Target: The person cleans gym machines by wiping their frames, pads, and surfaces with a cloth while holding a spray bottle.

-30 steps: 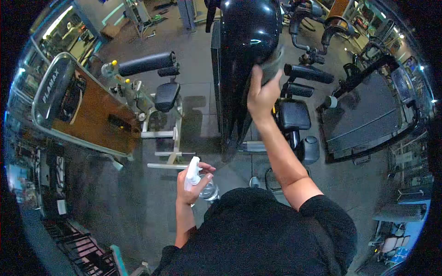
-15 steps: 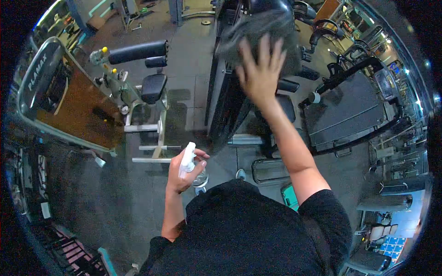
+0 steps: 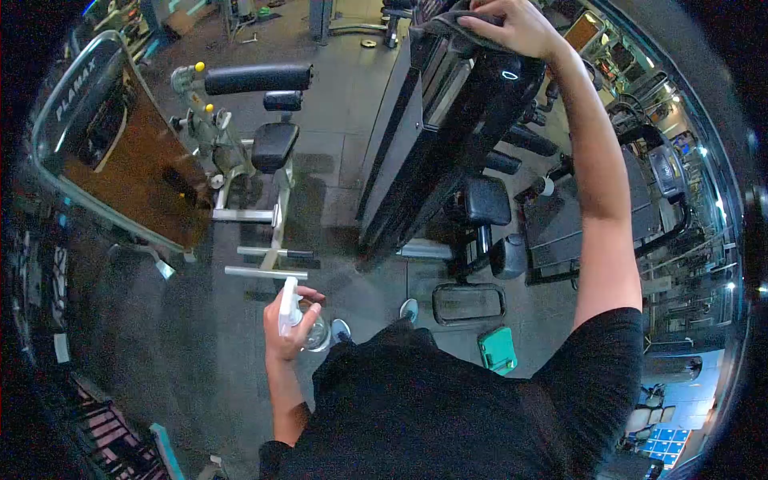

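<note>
My left hand (image 3: 282,324) is closed around a clear spray bottle (image 3: 318,334) with a white trigger head, low in front of my body. Stretched up and forward, my right hand (image 3: 524,28) grips a dark grey cloth (image 3: 458,30) between thumb and fingers. The cloth lies against the top of a tall black gym machine (image 3: 448,136); part of it is cut off by the upper edge of the view. Some of the right fingers are hidden or out of frame.
A padded exercise machine (image 3: 254,80) and a brown-panelled PLAMAX machine (image 3: 128,160) stand to the left. Right of the tall machine are a black seat (image 3: 486,200) and a treadmill-like deck (image 3: 588,216). A teal case (image 3: 500,350) lies on the floor near my feet.
My right hand has gone from spread flat on the cloth to gripping it, moving up and right to the machine's top. The left hand with the spray bottle has shifted slightly left and down.
</note>
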`<state>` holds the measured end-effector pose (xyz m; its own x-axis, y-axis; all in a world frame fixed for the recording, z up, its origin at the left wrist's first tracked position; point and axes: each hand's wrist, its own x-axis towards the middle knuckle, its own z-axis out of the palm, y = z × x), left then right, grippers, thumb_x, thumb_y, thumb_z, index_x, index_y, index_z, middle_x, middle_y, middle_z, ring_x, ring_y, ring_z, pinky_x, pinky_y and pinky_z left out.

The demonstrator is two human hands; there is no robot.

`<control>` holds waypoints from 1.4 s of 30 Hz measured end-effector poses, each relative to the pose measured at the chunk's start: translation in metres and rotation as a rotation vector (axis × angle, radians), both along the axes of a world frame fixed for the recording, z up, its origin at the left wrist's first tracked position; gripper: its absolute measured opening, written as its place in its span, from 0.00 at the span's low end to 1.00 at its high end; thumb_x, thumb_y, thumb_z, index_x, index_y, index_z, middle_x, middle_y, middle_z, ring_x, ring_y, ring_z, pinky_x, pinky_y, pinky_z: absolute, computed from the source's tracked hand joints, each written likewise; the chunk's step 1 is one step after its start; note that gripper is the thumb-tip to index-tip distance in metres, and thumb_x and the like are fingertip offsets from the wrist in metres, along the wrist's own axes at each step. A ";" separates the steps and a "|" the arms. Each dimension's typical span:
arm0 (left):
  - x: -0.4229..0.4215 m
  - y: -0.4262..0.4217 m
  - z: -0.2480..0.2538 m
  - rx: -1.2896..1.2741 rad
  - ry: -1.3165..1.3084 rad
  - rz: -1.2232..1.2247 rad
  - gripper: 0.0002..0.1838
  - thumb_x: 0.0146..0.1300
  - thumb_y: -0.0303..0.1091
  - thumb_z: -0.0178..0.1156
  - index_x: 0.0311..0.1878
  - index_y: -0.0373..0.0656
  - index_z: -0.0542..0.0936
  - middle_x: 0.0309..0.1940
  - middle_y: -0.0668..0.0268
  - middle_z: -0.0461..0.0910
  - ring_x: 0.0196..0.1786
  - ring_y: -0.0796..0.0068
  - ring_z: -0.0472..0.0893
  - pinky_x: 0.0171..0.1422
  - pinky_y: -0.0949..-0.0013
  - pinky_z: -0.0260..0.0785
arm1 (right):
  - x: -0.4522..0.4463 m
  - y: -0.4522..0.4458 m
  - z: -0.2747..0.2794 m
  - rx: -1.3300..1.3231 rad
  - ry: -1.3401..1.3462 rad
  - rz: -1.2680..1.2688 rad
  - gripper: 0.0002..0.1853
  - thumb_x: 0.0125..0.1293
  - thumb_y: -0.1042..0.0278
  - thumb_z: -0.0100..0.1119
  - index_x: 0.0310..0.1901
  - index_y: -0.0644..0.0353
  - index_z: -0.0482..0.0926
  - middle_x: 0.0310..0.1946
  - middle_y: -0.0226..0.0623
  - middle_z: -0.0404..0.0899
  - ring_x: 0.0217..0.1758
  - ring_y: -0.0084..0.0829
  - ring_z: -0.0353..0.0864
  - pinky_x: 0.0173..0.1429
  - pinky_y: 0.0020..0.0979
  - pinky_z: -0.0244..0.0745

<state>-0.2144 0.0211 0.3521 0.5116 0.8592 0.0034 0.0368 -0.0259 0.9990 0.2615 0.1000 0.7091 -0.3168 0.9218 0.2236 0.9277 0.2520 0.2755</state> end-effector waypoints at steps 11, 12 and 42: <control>0.011 -0.001 0.001 -0.015 -0.093 -0.034 0.13 0.62 0.21 0.68 0.50 0.33 0.82 0.42 0.55 0.89 0.45 0.72 0.87 0.51 0.68 0.79 | -0.025 -0.071 -0.290 0.270 -0.427 0.007 0.27 0.71 0.45 0.60 0.66 0.49 0.77 0.71 0.37 0.73 0.78 0.40 0.67 0.83 0.50 0.54; 0.010 -0.001 0.001 0.004 -0.066 -0.032 0.13 0.63 0.21 0.68 0.51 0.32 0.81 0.43 0.55 0.89 0.46 0.71 0.87 0.51 0.68 0.79 | -0.026 -0.071 -0.296 0.346 -0.450 0.037 0.30 0.71 0.44 0.59 0.70 0.48 0.76 0.74 0.36 0.71 0.80 0.38 0.64 0.85 0.49 0.52; 0.135 0.010 0.031 -0.087 0.008 -0.067 0.14 0.61 0.19 0.68 0.51 0.31 0.81 0.44 0.54 0.88 0.44 0.69 0.87 0.51 0.65 0.80 | -0.028 -0.010 -0.097 0.862 0.256 -0.306 0.31 0.70 0.53 0.65 0.71 0.57 0.74 0.65 0.53 0.75 0.69 0.59 0.72 0.71 0.53 0.68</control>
